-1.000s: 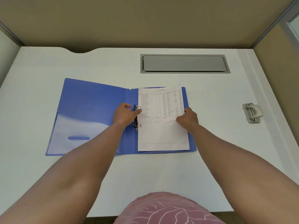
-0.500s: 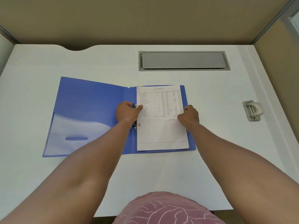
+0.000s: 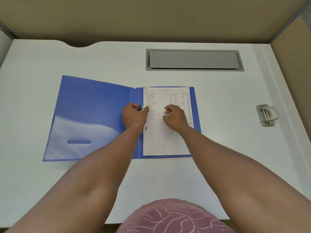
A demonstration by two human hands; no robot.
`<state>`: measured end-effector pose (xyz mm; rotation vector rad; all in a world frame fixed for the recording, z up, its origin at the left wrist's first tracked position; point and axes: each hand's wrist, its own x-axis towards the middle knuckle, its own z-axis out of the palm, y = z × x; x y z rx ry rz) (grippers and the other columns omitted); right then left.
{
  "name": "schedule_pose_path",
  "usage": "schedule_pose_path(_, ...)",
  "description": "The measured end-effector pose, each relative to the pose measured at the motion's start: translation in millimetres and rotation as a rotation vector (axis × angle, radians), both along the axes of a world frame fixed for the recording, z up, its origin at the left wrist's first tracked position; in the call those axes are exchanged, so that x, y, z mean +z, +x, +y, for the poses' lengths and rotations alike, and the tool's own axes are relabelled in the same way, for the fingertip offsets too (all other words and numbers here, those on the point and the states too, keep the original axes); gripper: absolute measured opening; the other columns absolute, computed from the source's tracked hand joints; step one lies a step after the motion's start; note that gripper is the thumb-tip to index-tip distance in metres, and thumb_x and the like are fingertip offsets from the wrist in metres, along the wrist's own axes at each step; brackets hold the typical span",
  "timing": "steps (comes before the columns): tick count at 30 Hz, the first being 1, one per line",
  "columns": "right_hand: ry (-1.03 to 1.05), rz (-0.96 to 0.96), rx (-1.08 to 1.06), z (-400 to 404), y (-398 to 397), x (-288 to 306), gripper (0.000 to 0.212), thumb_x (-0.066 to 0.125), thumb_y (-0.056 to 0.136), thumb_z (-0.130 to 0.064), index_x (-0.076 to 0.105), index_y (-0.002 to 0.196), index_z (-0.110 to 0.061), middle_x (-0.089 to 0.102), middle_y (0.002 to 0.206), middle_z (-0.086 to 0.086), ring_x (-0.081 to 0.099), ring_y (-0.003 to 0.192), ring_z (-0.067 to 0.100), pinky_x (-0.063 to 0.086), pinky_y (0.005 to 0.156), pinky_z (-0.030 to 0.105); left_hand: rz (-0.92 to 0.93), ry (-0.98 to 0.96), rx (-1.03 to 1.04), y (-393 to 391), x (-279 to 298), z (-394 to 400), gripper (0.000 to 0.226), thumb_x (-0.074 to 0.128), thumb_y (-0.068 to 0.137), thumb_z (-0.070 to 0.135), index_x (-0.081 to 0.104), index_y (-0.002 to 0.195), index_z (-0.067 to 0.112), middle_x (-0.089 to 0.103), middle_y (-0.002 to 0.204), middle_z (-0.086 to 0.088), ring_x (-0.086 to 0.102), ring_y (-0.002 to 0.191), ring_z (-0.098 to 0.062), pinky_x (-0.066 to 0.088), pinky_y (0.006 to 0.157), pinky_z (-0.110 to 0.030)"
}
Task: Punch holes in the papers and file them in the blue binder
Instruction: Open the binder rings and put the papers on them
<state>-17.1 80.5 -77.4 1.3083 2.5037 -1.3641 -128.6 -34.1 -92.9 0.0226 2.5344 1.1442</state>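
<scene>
The blue binder lies open and flat on the white desk. A printed sheet of paper rests on its right half, its left edge at the metal ring clip. My left hand grips the upper part of the ring clip, thumb and fingers pinched around it. My right hand hovers over or rests on the middle of the paper, fingers loosely curled, holding nothing.
A grey hole punch sits at the right side of the desk. A grey cable-tray lid is set into the desk behind the binder. Beige partition walls enclose the desk at the back and right.
My right hand has let go of the paper's right edge and moved left onto the middle of the sheet. My left hand stays at the ring clip.
</scene>
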Motion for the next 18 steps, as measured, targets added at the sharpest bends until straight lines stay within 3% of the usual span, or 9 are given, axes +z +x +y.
schedule_pose_path(4, -0.068, -0.057, 0.176, -18, -20, 0, 0.046, 0.061, 0.087, -0.01, 0.057, 0.132, -0.014, 0.058, 0.12, 0.007, 0.056, 0.109, 0.02, 0.041, 0.087, 0.023, 0.044, -0.007, -0.008, 1, -4, 1, 0.036, 0.081, 0.071, 0.045, 0.055, 0.091, 0.027, 0.064, 0.1, 0.002, 0.064, 0.083, -0.014, 0.05, 0.067, -0.028)
schedule_pose_path(11, -0.129, -0.15, 0.247, -29, -38, -7, 0.051, 0.058, 0.084, -0.011, 0.057, 0.134, -0.021, 0.059, 0.12, 0.01, 0.054, 0.115, 0.029, 0.046, 0.1, 0.042, 0.092, -0.017, -0.028, 2, -5, 1, 0.034, 0.08, 0.074, 0.039, 0.054, 0.093, 0.03, 0.061, 0.102, 0.006, 0.055, 0.084, -0.009, 0.043, 0.069, -0.023)
schedule_pose_path(15, -0.134, -0.176, 0.277, -27, -38, -4, 0.049, 0.056, 0.086, -0.007, 0.057, 0.134, -0.017, 0.062, 0.12, 0.011, 0.054, 0.116, 0.027, 0.04, 0.106, 0.042, 0.108, -0.004, -0.016, 2, -5, 0, 0.032, 0.078, 0.073, 0.039, 0.055, 0.093, 0.032, 0.067, 0.1, 0.006, 0.063, 0.087, -0.012, 0.05, 0.072, -0.024)
schedule_pose_path(18, -0.125, -0.199, 0.291, -28, -38, -6, 0.047, 0.056, 0.087, -0.008, 0.058, 0.133, -0.017, 0.062, 0.122, 0.01, 0.052, 0.119, 0.026, 0.038, 0.107, 0.04, 0.093, 0.01, -0.001, 3, -4, 0, 0.029, 0.076, 0.076, 0.034, 0.064, 0.102, 0.027, 0.069, 0.095, 0.008, 0.063, 0.081, -0.009, 0.043, 0.063, -0.014)
